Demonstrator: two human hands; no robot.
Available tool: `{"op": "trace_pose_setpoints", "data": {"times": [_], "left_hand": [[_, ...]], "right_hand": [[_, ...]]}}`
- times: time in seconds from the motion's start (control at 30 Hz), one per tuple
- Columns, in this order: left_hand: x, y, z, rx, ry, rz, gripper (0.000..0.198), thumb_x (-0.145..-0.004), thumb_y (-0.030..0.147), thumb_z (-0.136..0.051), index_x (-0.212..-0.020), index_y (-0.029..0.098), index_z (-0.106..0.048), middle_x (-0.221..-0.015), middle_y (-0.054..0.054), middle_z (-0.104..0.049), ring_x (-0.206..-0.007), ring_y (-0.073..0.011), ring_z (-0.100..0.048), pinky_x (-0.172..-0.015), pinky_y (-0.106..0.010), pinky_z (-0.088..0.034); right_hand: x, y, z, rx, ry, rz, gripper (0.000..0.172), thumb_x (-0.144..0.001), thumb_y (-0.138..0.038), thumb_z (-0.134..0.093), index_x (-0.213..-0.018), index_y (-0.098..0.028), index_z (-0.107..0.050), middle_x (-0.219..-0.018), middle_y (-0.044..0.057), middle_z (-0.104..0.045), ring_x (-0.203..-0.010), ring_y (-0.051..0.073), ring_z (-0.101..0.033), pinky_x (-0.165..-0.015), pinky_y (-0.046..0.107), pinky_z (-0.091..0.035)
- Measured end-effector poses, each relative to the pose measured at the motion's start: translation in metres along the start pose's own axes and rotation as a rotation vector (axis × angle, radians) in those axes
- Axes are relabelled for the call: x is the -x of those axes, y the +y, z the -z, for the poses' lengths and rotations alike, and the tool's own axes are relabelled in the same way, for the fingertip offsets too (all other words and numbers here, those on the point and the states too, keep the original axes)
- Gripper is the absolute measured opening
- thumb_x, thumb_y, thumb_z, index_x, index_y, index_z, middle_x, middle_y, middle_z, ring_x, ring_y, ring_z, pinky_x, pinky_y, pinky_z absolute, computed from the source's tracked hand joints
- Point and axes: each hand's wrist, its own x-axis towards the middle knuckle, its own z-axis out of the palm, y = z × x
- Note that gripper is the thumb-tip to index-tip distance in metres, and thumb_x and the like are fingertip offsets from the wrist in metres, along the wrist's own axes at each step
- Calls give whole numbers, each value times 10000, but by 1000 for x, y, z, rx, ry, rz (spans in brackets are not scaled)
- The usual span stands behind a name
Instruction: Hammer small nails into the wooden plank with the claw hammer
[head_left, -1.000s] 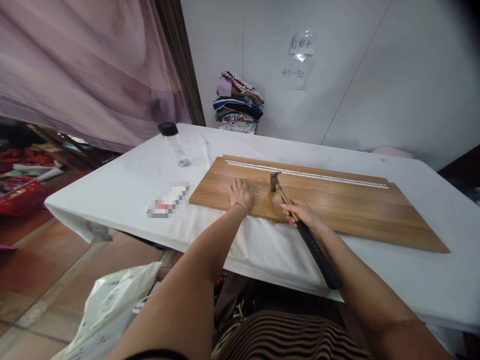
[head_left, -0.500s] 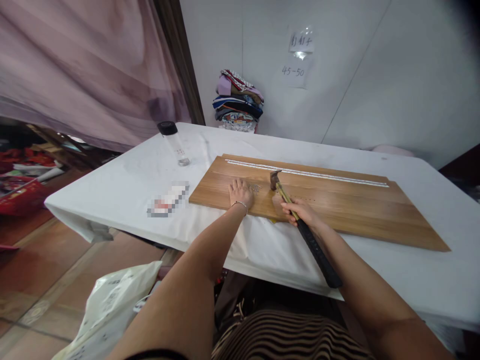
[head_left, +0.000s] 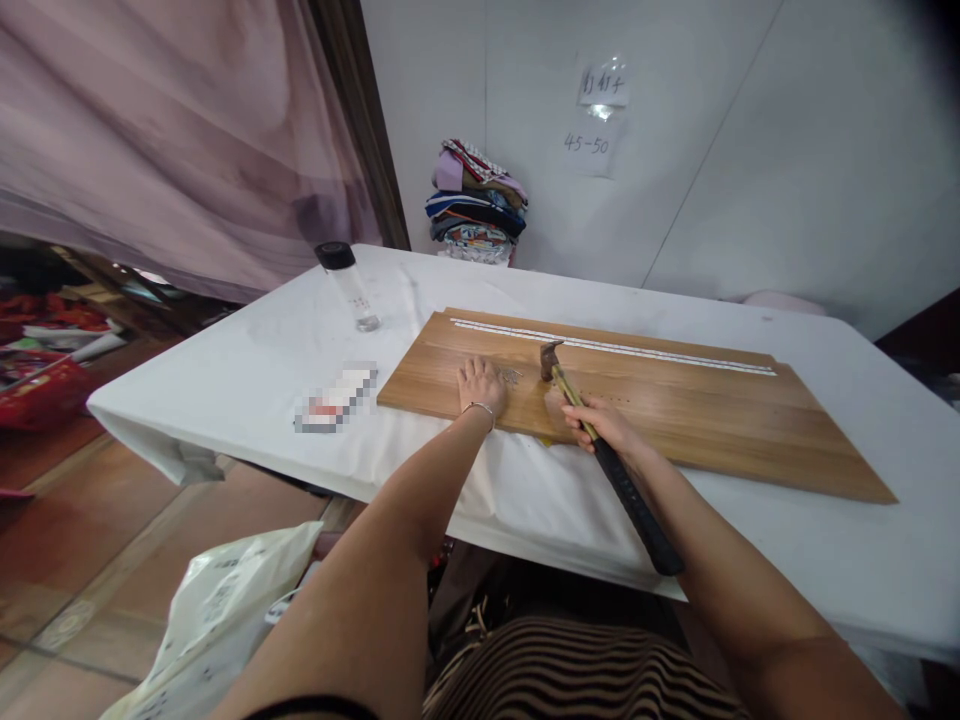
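Note:
A claw hammer (head_left: 628, 500) with a black grip is held in my right hand (head_left: 600, 423), fingers wrapped round its yellowish shaft. Its rusty head rests on or just above the wooden board (head_left: 720, 410); I cannot tell which. My left hand (head_left: 481, 386) lies flat on the board's left part, fingers stretched out. Right beside those fingers is a small heap of nails (head_left: 511, 376). A row of small dark dots runs across the board to the right of the hammer head. Two white measuring strips (head_left: 615, 347) lie along the board's far side.
The board lies on a white-covered table (head_left: 247, 370). A clear bottle with a black lid (head_left: 351, 290) stands at the table's left, behind a blurred-out flat object (head_left: 336, 398). Folded clothes (head_left: 478, 205) are stacked by the wall. A plastic bag (head_left: 225, 610) is below the front edge.

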Motion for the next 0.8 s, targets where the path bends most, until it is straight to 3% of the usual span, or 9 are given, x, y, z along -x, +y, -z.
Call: {"op": "trace_pose_setpoints", "data": {"times": [0.8], "left_hand": [[-2, -1, -3, -2, 3, 2, 535, -1071, 307, -314, -1468, 127, -624, -1682, -181, -489, -1570, -334, -403, -1275, -507, -314]], "right_hand": [[-1, 0, 0, 16, -21, 6, 440, -626, -429, -875, -866, -237, -559, -593, -100, -501, -395, 65, -410, -329, 206, -316]]}}
